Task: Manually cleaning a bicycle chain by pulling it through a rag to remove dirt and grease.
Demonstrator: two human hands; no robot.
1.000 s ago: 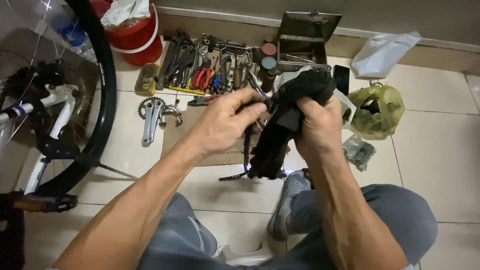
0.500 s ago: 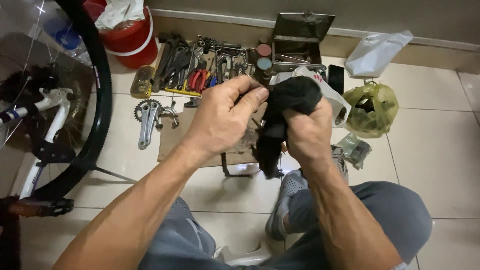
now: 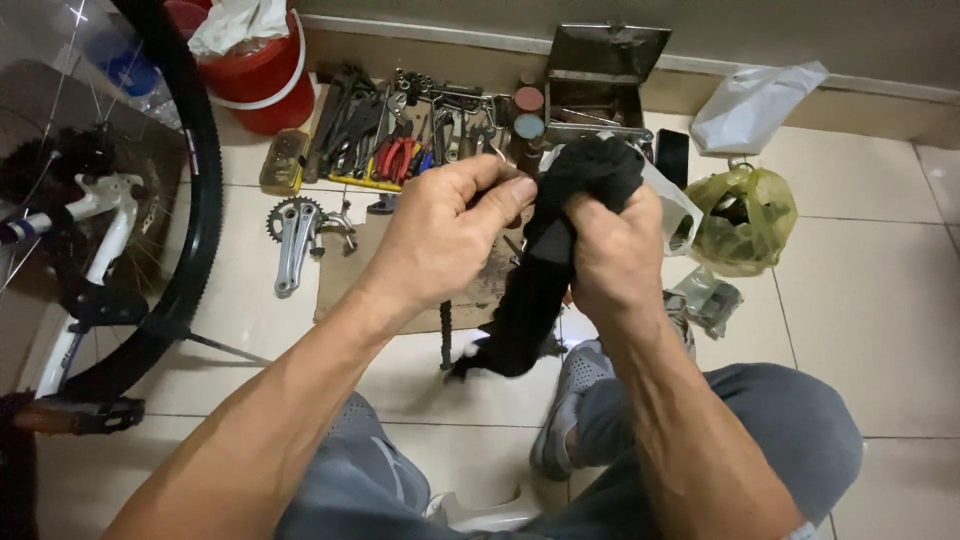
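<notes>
My right hand (image 3: 618, 250) is closed around a black rag (image 3: 545, 275) that hangs down from the fist to just above the floor. My left hand (image 3: 445, 230) pinches the rag's upper part between thumb and fingers, close against the right hand. A bicycle chain (image 3: 446, 335) dangles below the hands beside the rag; where it is held is hidden. Under the hands lies a brown cardboard sheet (image 3: 350, 285) on the tiled floor.
A spread of hand tools (image 3: 380, 135) lies ahead, with a crank arm and chainring (image 3: 292, 235) to the left. A bicycle wheel (image 3: 185, 200) and white frame stand at left. Red bucket (image 3: 260, 70), open metal box (image 3: 600, 70), white and yellow-green plastic bags (image 3: 745, 215) at right.
Both hands have risen slightly and drawn closer together on the rag. The left hand's grip has shifted up the cloth.
</notes>
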